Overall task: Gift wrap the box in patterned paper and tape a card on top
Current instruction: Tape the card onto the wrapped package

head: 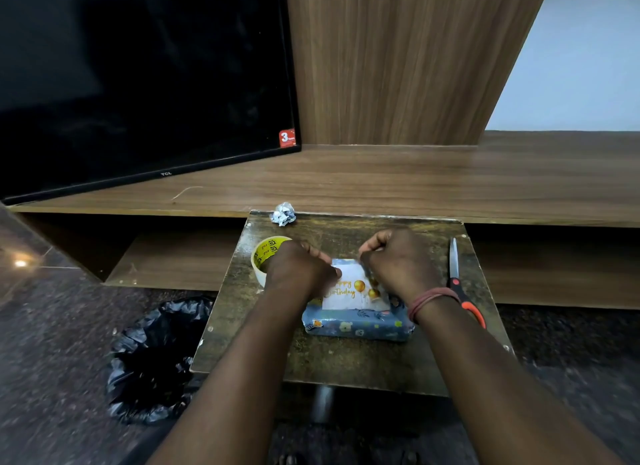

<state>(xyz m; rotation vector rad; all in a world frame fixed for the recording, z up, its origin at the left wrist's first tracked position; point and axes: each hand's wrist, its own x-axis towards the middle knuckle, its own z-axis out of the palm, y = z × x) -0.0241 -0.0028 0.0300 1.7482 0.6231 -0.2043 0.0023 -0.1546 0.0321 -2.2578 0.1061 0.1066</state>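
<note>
Fingers: both hands are curled, and they seem to pinch a clear strip of tape stretched between them over the far edge of the card; the strip is blurred, so this is my judgement.
Bin bag: a black bin bag [156, 357] stands on the floor, beside the left edge of the table [332, 360].
Tape roll: the tape roll [265, 256] stands on its edge near the far left corner, touching the back of the left hand.
Paper ball: a crumpled paper ball [283, 214] lies at the far edge.
Left hand [299, 269]: its fingertips are at the left far corner of the card.
Box [358, 327]: already wrapped in blue patterned paper, it lies in the middle of the table, its long axis left to right.
Card [349, 291]: the birthday card lies flat on top of the box, between the two hands, just nearer than the fingers.
Right hand [398, 263]: it is over the right far corner of the card.
Scissors [459, 284]: they lie along the right edge, points away.
Next move: I think the strip must go down and toward the person; both hands are equally near.
</note>
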